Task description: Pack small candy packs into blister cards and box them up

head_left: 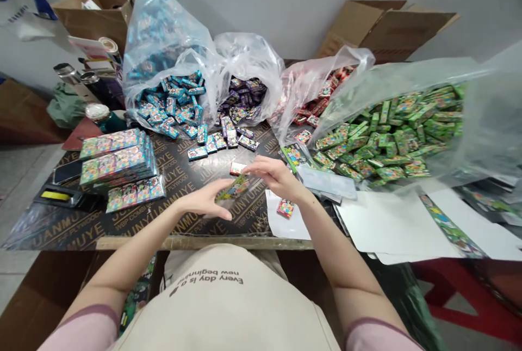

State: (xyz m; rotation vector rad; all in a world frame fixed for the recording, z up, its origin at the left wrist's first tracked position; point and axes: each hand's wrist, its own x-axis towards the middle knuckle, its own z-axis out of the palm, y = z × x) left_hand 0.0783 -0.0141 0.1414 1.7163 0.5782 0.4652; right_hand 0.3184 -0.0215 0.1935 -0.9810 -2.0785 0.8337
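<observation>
My left hand (210, 199) holds a green-and-yellow printed plastic sleeve (233, 189) at its left side, the thumb stretched out below. The fingers of my right hand (274, 174) are pinched at the sleeve's upper right edge. Whether anything is inside the sleeve cannot be seen. Just behind it lies a small red-and-white box (237, 168), partly covered by the right fingers. Another small red box (285, 208) rests on white paper (281, 227) below my right wrist. Beyond the hands several purple boxes (231, 139) and blue boxes (197, 153) lie loose.
Clear bags of blue (171, 30), purple (248, 49), red (299, 81) and green boxes (408, 76) stand along the back. Wrapped box packs (118, 158) are stacked at left beside a black tape dispenser (67, 197). White sheets (383, 220) and a printed sleeve (296, 155) lie right.
</observation>
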